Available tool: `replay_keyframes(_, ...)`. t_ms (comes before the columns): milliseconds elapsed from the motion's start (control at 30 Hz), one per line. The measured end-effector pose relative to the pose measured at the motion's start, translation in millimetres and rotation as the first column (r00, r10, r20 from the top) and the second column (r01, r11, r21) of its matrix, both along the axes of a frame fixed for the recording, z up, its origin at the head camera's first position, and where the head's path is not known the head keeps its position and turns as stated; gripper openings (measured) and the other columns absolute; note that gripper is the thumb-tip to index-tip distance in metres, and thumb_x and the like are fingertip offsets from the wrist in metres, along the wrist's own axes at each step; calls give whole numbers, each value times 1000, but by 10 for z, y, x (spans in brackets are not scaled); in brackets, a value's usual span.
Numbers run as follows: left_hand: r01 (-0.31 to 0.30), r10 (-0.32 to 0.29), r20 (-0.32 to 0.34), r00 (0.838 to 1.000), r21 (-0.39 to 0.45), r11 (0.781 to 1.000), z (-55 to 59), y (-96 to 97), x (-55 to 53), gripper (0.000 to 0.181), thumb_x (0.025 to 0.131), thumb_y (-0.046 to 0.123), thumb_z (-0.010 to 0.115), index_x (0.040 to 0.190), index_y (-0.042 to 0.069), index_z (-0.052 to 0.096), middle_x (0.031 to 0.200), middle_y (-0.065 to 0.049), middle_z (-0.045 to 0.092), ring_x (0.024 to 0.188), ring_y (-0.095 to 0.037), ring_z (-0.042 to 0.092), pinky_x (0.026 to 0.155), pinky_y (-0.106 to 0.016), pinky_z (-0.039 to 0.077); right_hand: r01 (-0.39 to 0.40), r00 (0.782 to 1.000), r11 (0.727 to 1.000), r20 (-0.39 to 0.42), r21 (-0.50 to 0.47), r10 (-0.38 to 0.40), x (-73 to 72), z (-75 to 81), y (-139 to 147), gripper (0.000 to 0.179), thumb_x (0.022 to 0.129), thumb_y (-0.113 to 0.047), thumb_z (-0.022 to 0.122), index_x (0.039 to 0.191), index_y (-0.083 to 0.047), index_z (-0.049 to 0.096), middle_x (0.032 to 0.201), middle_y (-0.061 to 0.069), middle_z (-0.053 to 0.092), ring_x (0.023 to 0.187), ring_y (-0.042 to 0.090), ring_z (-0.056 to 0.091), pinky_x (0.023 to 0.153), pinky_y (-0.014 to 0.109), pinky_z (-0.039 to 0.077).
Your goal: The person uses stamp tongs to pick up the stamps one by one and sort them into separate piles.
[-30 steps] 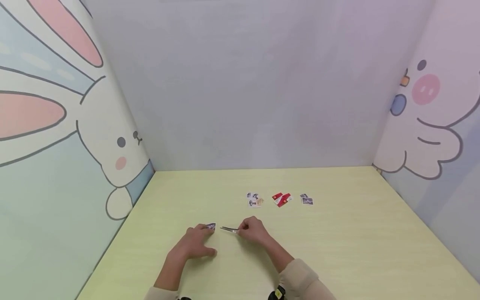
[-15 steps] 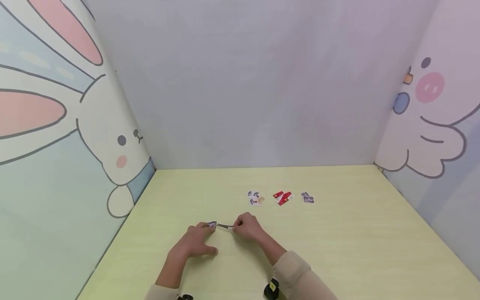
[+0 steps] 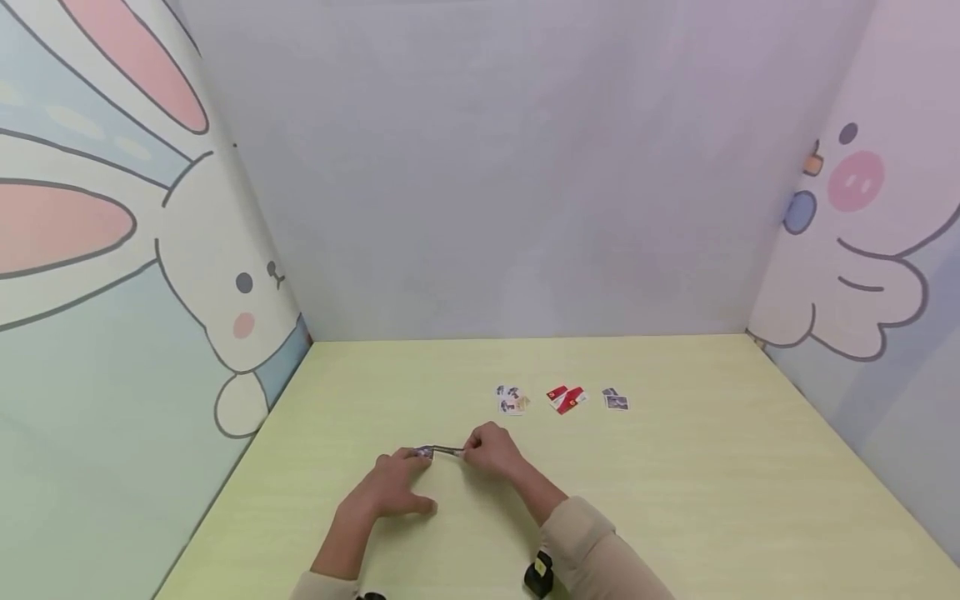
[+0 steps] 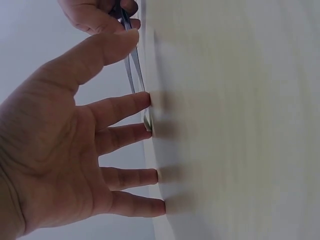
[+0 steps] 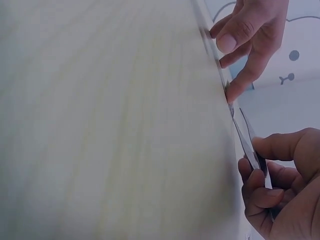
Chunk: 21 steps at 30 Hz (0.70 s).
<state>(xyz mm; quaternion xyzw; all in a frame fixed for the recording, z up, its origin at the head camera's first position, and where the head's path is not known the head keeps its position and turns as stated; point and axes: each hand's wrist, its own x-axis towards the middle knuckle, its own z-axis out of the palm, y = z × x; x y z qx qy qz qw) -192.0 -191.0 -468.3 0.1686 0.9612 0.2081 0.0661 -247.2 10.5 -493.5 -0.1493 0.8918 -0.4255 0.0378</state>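
My right hand [image 3: 491,448] pinches a pair of slim tweezers [image 3: 450,451], their prongs pointing left. The tips reach the right edge of a small dark picture card or sticker [image 3: 426,452]; whether they grip it I cannot tell. Over this piece lies my left hand [image 3: 392,486], its straight fingertips touching it and the table, thumb spread apart. Seen from the left wrist, a pale edge of the piece [image 4: 148,121] stands raised by the fingertips. In the right wrist view the tweezers [image 5: 245,137] show a narrow gap between the prongs.
Farther back on the pale yellow table [image 3: 675,467] lie three groups of small pieces: white ones with little pictures [image 3: 512,401], red-and-white strips [image 3: 567,399] and dark picture cards [image 3: 617,402]. A grey wall [image 3: 525,183] closes the back, with cartoon-painted panels at both sides.
My right hand has moved left and slightly away from me, bringing the tweezer tips from a short gap up to the piece under my left fingers. My left hand has stayed nearly still.
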Motion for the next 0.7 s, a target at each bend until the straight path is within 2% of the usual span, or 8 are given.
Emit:
replay_keyframes(67,0,0,5,1000,1,1000,-1,7,0,68,66,37,81,122,5,61,128,-19,48,103,-39,46,80,-52,45,-6,1000,1000,-29,-9,6,-12,2,18,7,77,-6,67,70,-8,67,62,-4,55,56,11,48,51,24,40)
replay_keyframes(233,4,-4,9,1000,-4,1000,-7,16,-9,69,66,38,81,123,6,60,130,-18,47,105,-38,46,80,-52,45,-23,999,1000,-29,-18,23,-56,-3,28,6,76,-5,66,70,-7,67,62,-4,55,56,10,48,51,24,40)
replay_keyframes(300,5,-5,7,1000,-8,1000,-3,15,-12,69,66,38,81,124,6,60,130,-17,47,105,-38,46,80,-52,45,-22,1000,1000,-3,1,22,-77,-6,23,6,77,-5,67,71,-7,67,63,-4,56,57,10,48,52,23,39)
replay_keyframes(467,5,-5,7,1000,2,1000,14,11,-11,69,66,36,81,124,6,59,131,-17,46,105,-39,45,80,-52,44,-41,999,998,-5,43,41,-82,1,30,7,77,-5,66,70,-7,68,62,-5,56,55,9,46,49,21,37)
replay_keyframes(700,3,-3,14,1000,-2,1000,-16,7,-16,68,66,37,81,123,7,60,131,-17,46,106,-40,44,80,-53,44,-42,998,998,45,52,39,-63,9,46,10,75,-1,64,68,-8,67,60,-3,56,53,10,46,47,22,36)
